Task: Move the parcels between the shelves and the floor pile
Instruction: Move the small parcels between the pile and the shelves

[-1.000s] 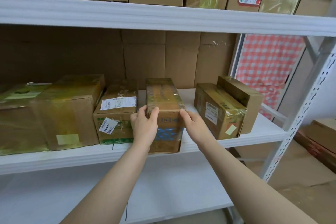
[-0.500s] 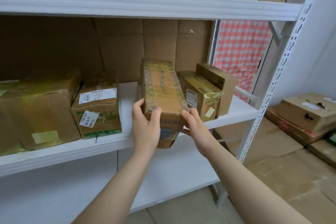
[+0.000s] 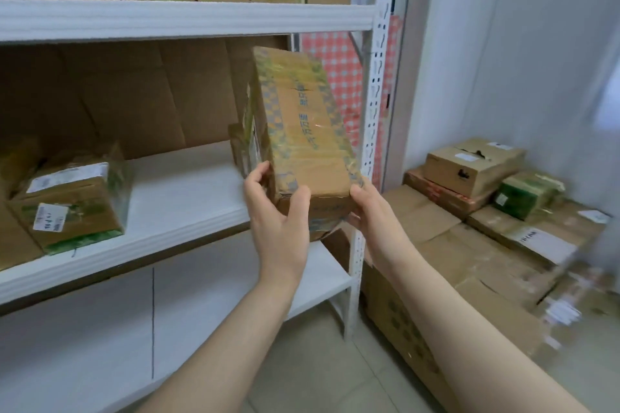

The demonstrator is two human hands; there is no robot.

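Nearest, two bare forearms reach up from six o'clock. The left hand [image 3: 278,211] grips the near left corner of a long brown cardboard parcel bound in clear tape, with blue lettering [image 3: 302,131] — thumb across the near end face, fingers [image 3: 258,174] curled round the left side. The right hand [image 3: 372,214] holds the opposite corner, thumb at the top edge, its other digits tucked underneath. Both hands are closed on the parcel, which sits between them, tilted, its far end up toward twelve o'clock and raised clear of the white metal middle shelf [image 3: 188,198].

Judged: one parcel is off the shelves and in transit, with the setting-down not yet done.

At nine o'clock a squat taped box with white labels [image 3: 70,201] sits on that shelf. At three o'clock, farther off, lies the floor pile of cardboard boxes [image 3: 503,231] — the likely destination. At twelve, the top shelf [image 3: 188,18] stands packed with cartons, so much appears left.
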